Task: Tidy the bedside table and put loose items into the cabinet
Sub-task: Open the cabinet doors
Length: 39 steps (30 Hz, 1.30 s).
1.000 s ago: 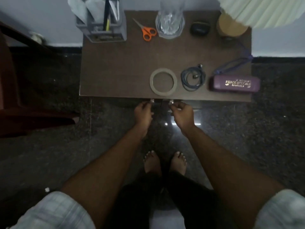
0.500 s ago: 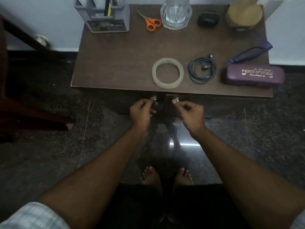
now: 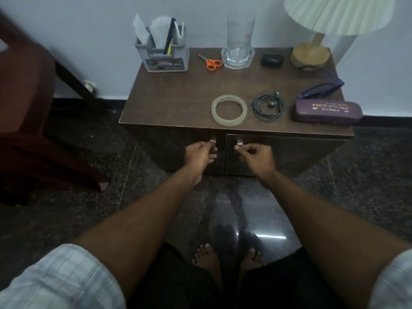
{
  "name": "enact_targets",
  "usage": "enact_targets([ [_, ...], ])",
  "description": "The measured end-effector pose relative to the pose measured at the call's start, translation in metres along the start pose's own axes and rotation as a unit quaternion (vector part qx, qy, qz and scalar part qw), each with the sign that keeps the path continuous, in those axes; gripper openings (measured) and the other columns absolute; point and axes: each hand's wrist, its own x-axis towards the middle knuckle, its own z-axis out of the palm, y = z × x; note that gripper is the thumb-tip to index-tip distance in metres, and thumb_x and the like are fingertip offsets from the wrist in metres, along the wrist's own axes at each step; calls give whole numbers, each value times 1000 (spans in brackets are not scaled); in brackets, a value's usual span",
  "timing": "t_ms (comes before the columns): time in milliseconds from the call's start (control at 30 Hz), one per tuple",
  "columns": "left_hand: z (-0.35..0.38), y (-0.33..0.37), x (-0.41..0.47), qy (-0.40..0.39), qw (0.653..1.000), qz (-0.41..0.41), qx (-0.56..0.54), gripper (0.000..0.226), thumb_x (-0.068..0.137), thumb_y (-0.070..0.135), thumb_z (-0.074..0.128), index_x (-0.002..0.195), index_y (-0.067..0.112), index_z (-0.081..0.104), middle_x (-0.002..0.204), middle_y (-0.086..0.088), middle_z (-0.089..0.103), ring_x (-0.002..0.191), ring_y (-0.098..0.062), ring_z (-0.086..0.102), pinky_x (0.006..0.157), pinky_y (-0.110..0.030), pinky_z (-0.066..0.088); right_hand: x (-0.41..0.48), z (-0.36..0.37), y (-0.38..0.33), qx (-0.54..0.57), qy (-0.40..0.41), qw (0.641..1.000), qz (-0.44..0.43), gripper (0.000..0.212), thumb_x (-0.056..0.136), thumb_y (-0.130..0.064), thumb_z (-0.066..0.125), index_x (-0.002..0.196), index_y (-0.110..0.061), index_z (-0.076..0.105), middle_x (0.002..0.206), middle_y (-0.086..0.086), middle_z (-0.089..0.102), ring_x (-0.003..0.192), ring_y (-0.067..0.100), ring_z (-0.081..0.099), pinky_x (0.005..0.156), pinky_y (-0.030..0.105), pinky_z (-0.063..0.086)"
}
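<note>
on tabletop [image 3: 174, 103], purple case [image 3: 327, 110] ("prince opticals")

The left arm [image 3: 145, 219] and right arm [image 3: 312, 215] stretch forward. The left hand [image 3: 200, 156] pinches the left handle [image 3: 213, 141], the right hand [image 3: 256, 157] the right handle [image 3: 239, 142], fingers curled.

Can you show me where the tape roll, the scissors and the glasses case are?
tape roll [image 3: 229, 122]: head view, near side of its ring.
scissors [image 3: 213, 64]: head view, orange handles.
glasses case [image 3: 327, 109]: head view, lid, by the gold lettering.
</note>
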Motion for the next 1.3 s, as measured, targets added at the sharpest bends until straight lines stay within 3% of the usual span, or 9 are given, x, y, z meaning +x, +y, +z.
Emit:
enact_targets([
  [233, -8, 15, -33, -29, 997, -61, 41, 46, 91, 50, 60, 122, 16, 63, 101, -1, 71, 86, -27, 71, 82, -38, 58, -27, -8, -36, -13, -42, 991, 126, 47, 91, -53, 64, 97, -7, 73, 94, 10, 73, 77, 22, 65, 71, 37, 55],
  [333, -9, 16, -49, -20, 996, -69, 50, 57, 84, 64, 59, 117, 17, 62, 103, -2, 70, 86, -27, 71, 79, -37, 58, -42, -8, -39, -22, -50, 987, 148, 51, 90, -59, 61, 106, -11, 69, 98, 4, 70, 78, 19, 62, 61, 30, 46],
  [467, -13, 20, -66, -11, 993, -88, 77, 65, 69, 82, 58, 103, 27, 51, 92, 1, 64, 88, -26, 68, 80, -39, 56, -54, -7, -40, -14, -54, 983, 173, 89, 80, -75, 59, 134, -4, 57, 124, 10, 66, 86, 21, 61, 61, 29, 42],
  [633, -18, 11, -75, 20, 988, -104, 114, 95, 60, 84, 61, 124, 15, 58, 103, -4, 69, 84, -28, 68, 68, -35, 53, -68, -8, -35, -27, -22, 983, 179, 126, 62, -89, 59, 150, -2, 38, 151, 18, 47, 133, 36, 50, 107, 43, 43],
  [767, -30, 6, -80, 11, 983, -125, 137, 77, 69, 73, 63, 124, 20, 60, 106, -6, 69, 88, -28, 68, 63, -34, 50, -85, -11, -33, -54, -8, 981, 188, 140, 45, -95, 59, 149, -4, 39, 152, 19, 46, 136, 37, 48, 113, 48, 40],
  [900, -40, 4, -87, 15, 983, -117, 140, 57, 75, 57, 69, 116, 18, 63, 104, -7, 69, 87, -27, 70, 58, -31, 50, -105, -19, -31, -87, -3, 977, 193, 115, 55, -78, 73, 141, -4, 50, 138, 17, 57, 119, 35, 59, 100, 44, 51],
  [1033, -54, -1, -98, 16, 986, -103, 133, 40, 84, 33, 72, 116, 10, 64, 98, -11, 68, 82, -25, 68, 50, -28, 48, -126, -31, -35, -81, -22, 977, 194, 41, 75, -46, 77, 89, -9, 64, 84, 3, 63, 70, 17, 61, 51, 23, 47],
  [1133, -72, -3, -113, 22, 983, -89, 157, 32, 87, 13, 69, 116, 3, 61, 87, -12, 65, 70, -22, 65, 48, -29, 52, -144, -39, -39, -103, -40, 974, 197, 27, 85, -32, 75, 90, -7, 66, 82, 8, 64, 70, 20, 62, 55, 27, 48],
  [1300, -106, -9, -140, 51, 971, -48, 229, 42, 82, -4, 62, 123, -4, 53, 110, -24, 65, 88, -35, 69, 64, -45, 61, -169, -54, -49, -164, -32, 954, 248, 18, 92, -15, 69, 99, -3, 57, 81, 15, 58, 76, 30, 63, 48, 37, 51],
])
